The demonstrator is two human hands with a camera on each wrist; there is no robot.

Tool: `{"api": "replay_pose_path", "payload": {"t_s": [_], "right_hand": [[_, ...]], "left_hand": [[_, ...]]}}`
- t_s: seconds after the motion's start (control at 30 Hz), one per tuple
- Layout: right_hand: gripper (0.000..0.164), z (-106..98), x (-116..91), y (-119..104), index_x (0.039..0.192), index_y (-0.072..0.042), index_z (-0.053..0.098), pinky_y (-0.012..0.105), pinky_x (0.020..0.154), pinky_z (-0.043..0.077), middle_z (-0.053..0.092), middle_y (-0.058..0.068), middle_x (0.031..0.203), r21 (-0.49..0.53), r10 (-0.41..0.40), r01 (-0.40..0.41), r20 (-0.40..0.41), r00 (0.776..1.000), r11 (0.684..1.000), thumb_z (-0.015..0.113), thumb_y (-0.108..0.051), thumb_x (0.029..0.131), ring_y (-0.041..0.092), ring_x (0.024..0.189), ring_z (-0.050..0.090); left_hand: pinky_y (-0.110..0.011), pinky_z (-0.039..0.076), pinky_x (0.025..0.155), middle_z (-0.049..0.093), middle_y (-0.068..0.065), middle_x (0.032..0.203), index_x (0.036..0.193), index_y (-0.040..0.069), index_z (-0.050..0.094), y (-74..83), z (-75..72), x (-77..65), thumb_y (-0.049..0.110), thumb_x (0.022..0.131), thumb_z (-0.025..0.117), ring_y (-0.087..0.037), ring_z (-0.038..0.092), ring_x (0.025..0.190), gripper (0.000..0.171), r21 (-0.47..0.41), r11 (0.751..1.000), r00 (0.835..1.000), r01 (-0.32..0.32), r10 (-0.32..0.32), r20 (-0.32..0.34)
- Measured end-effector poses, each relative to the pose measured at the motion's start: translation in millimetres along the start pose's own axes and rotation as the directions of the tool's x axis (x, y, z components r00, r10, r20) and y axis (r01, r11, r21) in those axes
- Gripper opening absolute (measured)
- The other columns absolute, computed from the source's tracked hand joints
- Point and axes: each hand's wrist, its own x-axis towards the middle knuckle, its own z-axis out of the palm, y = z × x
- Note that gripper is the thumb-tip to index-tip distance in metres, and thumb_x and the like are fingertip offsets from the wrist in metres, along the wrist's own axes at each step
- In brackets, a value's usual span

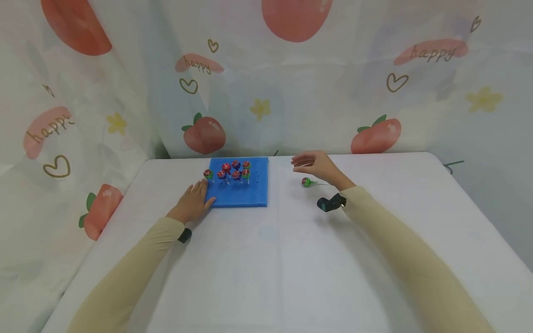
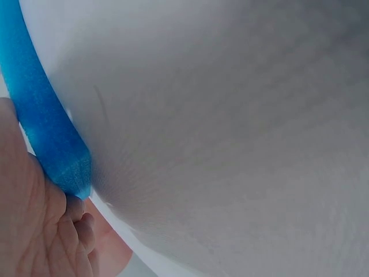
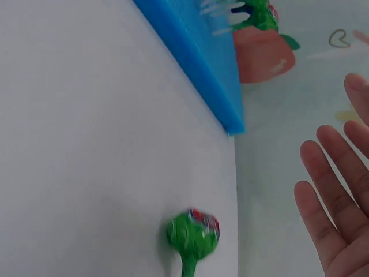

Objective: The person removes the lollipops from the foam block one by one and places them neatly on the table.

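Observation:
A blue board (image 1: pixel 239 196) lies toward the back of the table, with several wrapped lollipops (image 1: pixel 236 175) standing in it on their sticks. Small holes dot its right side. My left hand (image 1: pixel 191 202) rests at the board's left edge, fingers extended; the left wrist view shows the palm beside the blue edge (image 2: pixel 55 127). One green-wrapped lollipop (image 1: pixel 306 182) lies on the table right of the board, its white stick pointing right. Just above it my right hand (image 1: pixel 318 165) hovers, holding nothing. In the right wrist view its fingers (image 3: pixel 340 202) are spread and the green lollipop (image 3: pixel 193 235) sits below.
A white cloth covers the table (image 1: pixel 266 268). Behind it and on the left hang pale curtains (image 1: pixel 308 101) printed with peaches, hearts and flowers. Black wrist cameras (image 1: pixel 331 202) jut out below both sleeves.

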Motion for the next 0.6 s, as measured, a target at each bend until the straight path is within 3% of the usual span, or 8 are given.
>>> {"api": "replay_pose_path", "payload": {"t_s": [0.3,0.6], "right_hand": [[0.038,55,26,-20,0.118,0.000,0.062,0.040,0.096,0.050,0.066,0.017,0.116,0.091,-0.046,0.044,0.023,0.999,0.995,0.070,-0.017,0.085,0.027,0.107,0.064],[0.033,88,41,-24,0.114,0.001,0.064,0.034,0.092,0.052,0.066,0.019,0.114,0.181,-0.040,0.035,0.022,0.999,0.983,0.069,-0.013,0.085,0.027,0.105,0.065]], "left_hand": [[-0.052,0.017,0.117,0.018,-0.027,0.153,0.145,-0.012,0.015,0.0,0.9,0.6,0.039,0.100,0.037,-0.039,0.019,0.143,0.071,-0.001,1.000,1.000,0.005,-0.005,0.008],[-0.051,0.016,0.117,0.018,-0.026,0.154,0.146,-0.011,0.015,-0.4,1.5,1.6,0.039,0.100,0.037,-0.039,0.019,0.143,0.071,0.012,1.000,1.000,0.014,-0.014,0.010]]}}
